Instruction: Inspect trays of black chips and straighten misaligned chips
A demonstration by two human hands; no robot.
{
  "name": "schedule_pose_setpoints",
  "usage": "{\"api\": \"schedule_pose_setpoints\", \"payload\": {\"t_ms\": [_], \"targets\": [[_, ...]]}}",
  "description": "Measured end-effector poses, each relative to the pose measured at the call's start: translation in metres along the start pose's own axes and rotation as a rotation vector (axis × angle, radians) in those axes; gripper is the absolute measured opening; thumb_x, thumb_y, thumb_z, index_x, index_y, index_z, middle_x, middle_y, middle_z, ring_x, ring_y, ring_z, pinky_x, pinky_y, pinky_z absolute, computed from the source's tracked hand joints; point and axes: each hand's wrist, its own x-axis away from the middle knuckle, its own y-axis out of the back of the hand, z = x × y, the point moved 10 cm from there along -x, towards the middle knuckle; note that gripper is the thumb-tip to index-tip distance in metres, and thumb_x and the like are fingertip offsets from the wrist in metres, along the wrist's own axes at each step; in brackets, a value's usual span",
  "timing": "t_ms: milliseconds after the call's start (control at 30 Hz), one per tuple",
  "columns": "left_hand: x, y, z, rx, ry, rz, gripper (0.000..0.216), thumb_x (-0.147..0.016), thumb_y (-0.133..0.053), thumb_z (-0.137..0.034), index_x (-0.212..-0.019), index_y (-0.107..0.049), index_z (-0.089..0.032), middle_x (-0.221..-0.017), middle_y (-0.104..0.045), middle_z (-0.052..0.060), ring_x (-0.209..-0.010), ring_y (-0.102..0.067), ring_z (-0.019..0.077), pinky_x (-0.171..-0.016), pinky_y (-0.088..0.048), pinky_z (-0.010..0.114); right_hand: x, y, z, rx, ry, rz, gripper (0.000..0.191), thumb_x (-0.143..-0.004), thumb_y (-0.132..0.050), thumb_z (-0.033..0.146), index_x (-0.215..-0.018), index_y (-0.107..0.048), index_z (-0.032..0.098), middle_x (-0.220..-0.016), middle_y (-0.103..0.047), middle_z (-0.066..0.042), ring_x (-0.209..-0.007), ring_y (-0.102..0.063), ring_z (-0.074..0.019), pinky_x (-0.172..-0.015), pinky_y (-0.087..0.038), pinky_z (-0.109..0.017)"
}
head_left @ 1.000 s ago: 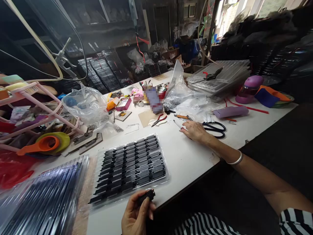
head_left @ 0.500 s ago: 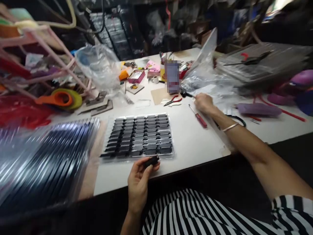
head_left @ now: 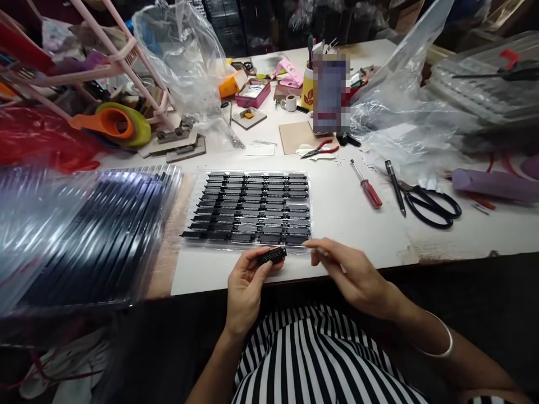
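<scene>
Near the table's front edge my left hand (head_left: pixel 248 286) grips a short black multi-pin connector (head_left: pixel 272 256) between thumb and fingers, its rows of small holes facing up. Just right of it, apart from the connector, is my right hand (head_left: pixel 351 272), thumb and index finger pinched together. Whatever lies between those fingertips is too small to make out. Directly beyond both hands sits a clear plastic tray (head_left: pixel 310 224) holding rows of similar black connectors (head_left: pixel 248 205).
Stacked trays of long black parts (head_left: pixel 96 241) stand at left. To the right lie a red-handled screwdriver (head_left: pixel 367 185), a pen (head_left: pixel 394 188) and black-handled scissors (head_left: pixel 432 206). Red-handled pliers (head_left: pixel 320 149) rest farther back, before a blurred-out phone-like object (head_left: pixel 330 95).
My right hand has come back from beside the pliers to near the connector, its fingers now pinched. The left hand still holds the connector. The camera view has tilted down.
</scene>
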Motion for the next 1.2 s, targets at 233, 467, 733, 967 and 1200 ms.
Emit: {"api": "schedule_pose_setpoints", "payload": {"t_ms": [233,467,733,967,1200], "targets": [[0.004,-0.001,-0.001,-0.032,-0.004,-0.015,0.026,-0.082,-0.063,-0.028,-0.106,-0.062,-0.019,-0.101,-0.071,0.006,-0.087,-0.069,0.0181,-0.08,-0.056,0.03,-0.004,-0.037,0.004,0.488,0.134,0.015,0.033,-0.097,-0.039,0.035,-0.103,-0.059,0.009,-0.083,-0.061,-0.011,-0.076,-0.055,-0.0216,-0.066,-0.05,-0.035],[0.012,-0.004,-0.005,-0.115,-0.002,-0.041,0.028,-0.081,-0.064,-0.034,-0.105,-0.063,-0.019,-0.1,-0.071,0.007,-0.087,-0.069,0.0212,-0.076,-0.057,0.031,-0.005,-0.046,0.007,0.607,0.193,-0.042,0.035,-0.098,-0.037,0.034,-0.076,-0.056,0.015,-0.071,-0.056,-0.006,-0.066,-0.048,-0.0185,-0.059,-0.04,-0.031],[0.021,-0.008,-0.037,-0.318,-0.206,-0.156,0.021,-0.08,-0.066,-0.028,-0.1,-0.065,-0.022,-0.096,-0.071,0.003,-0.083,-0.069,0.0176,-0.071,-0.057,0.024,-0.001,-0.045,0.011,0.604,0.286,-0.161,0.048,-0.1,-0.022,0.04,-0.07,-0.052,0.017,-0.064,-0.054,-0.005,-0.06,-0.045,-0.0179,-0.055,-0.034,-0.032],[0.033,-0.015,-0.046,-0.488,-0.296,-0.153,0.024,-0.082,-0.063,-0.026,-0.105,-0.067,-0.026,-0.1,-0.072,0.001,-0.086,-0.069,0.0164,-0.079,-0.055,0.023,0.003,-0.036,0.007,0.428,0.232,-0.151,0.053,-0.102,-0.011,0.039,-0.07,-0.048,0.018,-0.059,-0.054,-0.003,-0.051,-0.046,-0.0137,-0.049,-0.032,-0.028],[0.019,-0.017,-0.036,-0.379,-0.191,-0.149,0.026,-0.08,-0.066,-0.029,-0.105,-0.066,-0.023,-0.1,-0.071,0.003,-0.083,-0.069,0.0169,-0.071,-0.057,0.022,0.003,-0.029,0.005,0.562,0.203,-0.217,0.052,-0.101,-0.019,0.043,-0.068,-0.051,0.017,-0.062,-0.055,-0.004,-0.057,-0.046,-0.0156,-0.054,-0.033,-0.03]]}}
